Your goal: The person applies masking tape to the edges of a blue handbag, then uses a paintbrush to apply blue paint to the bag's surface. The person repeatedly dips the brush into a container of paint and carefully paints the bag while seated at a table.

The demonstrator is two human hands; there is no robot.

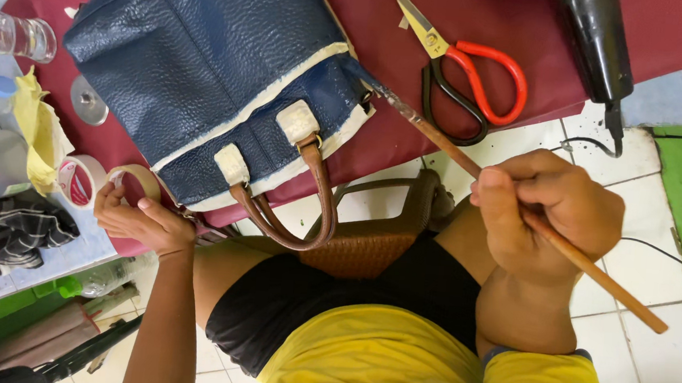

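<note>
Gripping a thin, stiff brush (518, 209) mid-shaft, the right hand (546, 212) is dabbing the soft blue bag (205, 67) at ten o'clock; the left hand (140, 220) is probably pinching a light tape roll (135, 179).

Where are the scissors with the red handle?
In the head view, the scissors lie on the dark red table top near the upper middle, just right of the blue bag and left of the black hair dryer.

The bag (205, 67) runs off the top edge. The right hand (546, 212) covers the middle of the brush (518, 209). The dryer (596, 41) is cut off at the top. The left hand (140, 216) hides part of a tape roll (135, 177). Clutter at the lower left is too dim to identify.
</note>
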